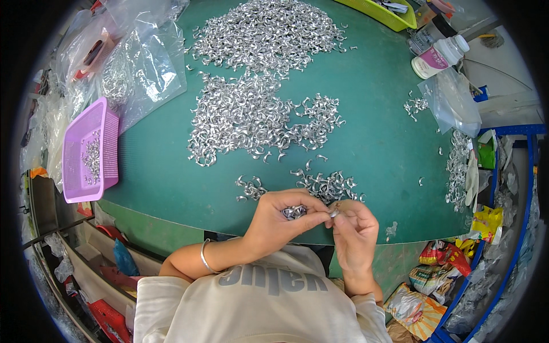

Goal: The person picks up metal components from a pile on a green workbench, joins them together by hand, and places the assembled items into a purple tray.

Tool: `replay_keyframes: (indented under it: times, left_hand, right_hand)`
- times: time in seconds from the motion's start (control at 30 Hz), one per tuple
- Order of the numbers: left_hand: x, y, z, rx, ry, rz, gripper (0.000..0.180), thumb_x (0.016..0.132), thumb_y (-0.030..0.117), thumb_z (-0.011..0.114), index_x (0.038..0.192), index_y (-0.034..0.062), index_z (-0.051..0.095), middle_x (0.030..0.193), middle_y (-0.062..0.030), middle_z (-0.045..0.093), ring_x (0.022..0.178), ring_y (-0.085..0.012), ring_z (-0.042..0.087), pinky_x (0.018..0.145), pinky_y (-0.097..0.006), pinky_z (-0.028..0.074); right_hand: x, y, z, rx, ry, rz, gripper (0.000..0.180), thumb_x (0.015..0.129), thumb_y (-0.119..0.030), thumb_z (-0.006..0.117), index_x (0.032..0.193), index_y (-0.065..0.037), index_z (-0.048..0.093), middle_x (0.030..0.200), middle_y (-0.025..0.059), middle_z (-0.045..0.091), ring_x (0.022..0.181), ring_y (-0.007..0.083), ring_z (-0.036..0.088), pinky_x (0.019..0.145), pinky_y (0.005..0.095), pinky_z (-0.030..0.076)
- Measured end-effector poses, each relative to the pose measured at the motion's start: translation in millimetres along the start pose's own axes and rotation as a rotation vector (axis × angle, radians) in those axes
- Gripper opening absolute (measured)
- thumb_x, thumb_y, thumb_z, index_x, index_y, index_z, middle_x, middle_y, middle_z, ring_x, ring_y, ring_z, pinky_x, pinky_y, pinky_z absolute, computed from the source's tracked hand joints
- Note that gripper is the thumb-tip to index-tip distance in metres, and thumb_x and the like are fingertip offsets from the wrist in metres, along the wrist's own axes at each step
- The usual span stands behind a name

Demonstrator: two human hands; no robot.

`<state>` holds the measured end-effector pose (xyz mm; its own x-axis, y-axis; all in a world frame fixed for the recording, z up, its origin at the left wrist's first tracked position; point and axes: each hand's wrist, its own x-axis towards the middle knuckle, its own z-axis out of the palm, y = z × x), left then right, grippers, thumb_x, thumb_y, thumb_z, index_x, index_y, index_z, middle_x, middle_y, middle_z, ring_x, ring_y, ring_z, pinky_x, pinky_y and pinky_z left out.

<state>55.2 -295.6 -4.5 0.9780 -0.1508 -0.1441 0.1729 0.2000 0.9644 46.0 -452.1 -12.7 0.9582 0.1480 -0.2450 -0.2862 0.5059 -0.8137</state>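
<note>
together, hands [272,222] [355,231] pinch silver piece [334,214] — more pieces [294,212] cupped in left

On my side of the link, the left forearm [231,254] slants in from the lower left, and I hold the left hand [270,226] cupped, thumb and forefinger pointing right. My right forearm [364,283] stands steeper; the right hand [355,237] curls inward, thumb and fingers pinched, fingertips close against the left's.
</note>
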Motion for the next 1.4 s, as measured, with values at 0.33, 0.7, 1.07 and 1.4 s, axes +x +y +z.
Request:
replay_keyframes:
  times: [0.33, 0.7, 1.07, 1.4]
  left_hand:
    - [0, 4, -4, -0.120, -0.050, -0.186, 0.008, 0.079, 0.007, 0.063, 0.080, -0.0010, 0.064, 0.070, -0.0021, 0.059, 0.055, -0.0058, 0.047, 0.046, -0.019, 0.036]
    - [6, -16, -13, -0.801, -0.394, -0.692, 0.020, 0.086, 0.020, 0.057, 0.092, 0.0014, 0.059, 0.066, 0.0002, 0.046, 0.051, -0.0048, 0.036, 0.036, -0.017, 0.020]
    - [7, -9, -18, -0.756, -0.299, -0.636, 0.026, 0.090, 0.028, 0.049, 0.085, 0.0032, 0.055, 0.066, -0.0003, 0.050, 0.049, -0.0042, 0.039, 0.034, -0.016, 0.022]
    - [4, -7, -19, -0.902, -0.355, -0.643, 0.026, 0.091, 0.029, 0.048, 0.089, 0.0036, 0.053, 0.068, 0.0002, 0.047, 0.050, -0.0039, 0.037, 0.034, -0.016, 0.021]
  right_hand:
    - [-2, 0, 0, -0.080, -0.023, -0.073, 0.018, 0.080, 0.007, 0.056, 0.098, 0.006, 0.057, 0.095, 0.0113, 0.060, 0.080, 0.0137, 0.057, 0.070, 0.0260, 0.046]
    - [2, 0, 2, -0.352, -0.014, -0.239, 0.018, 0.075, 0.009, 0.060, 0.093, 0.006, 0.058, 0.086, 0.0092, 0.054, 0.078, 0.0149, 0.050, 0.070, 0.0245, 0.041]
    - [11, 1, 16, -0.654, 0.001, -0.355, 0.015, 0.070, 0.009, 0.063, 0.084, 0.006, 0.060, 0.086, 0.0087, 0.053, 0.080, 0.0166, 0.049, 0.070, 0.0252, 0.039]
    - [13, 2, 20, -0.630, -0.012, -0.385, 0.014, 0.068, 0.006, 0.066, 0.081, 0.006, 0.060, 0.081, 0.0088, 0.054, 0.076, 0.0169, 0.048, 0.066, 0.0254, 0.039]
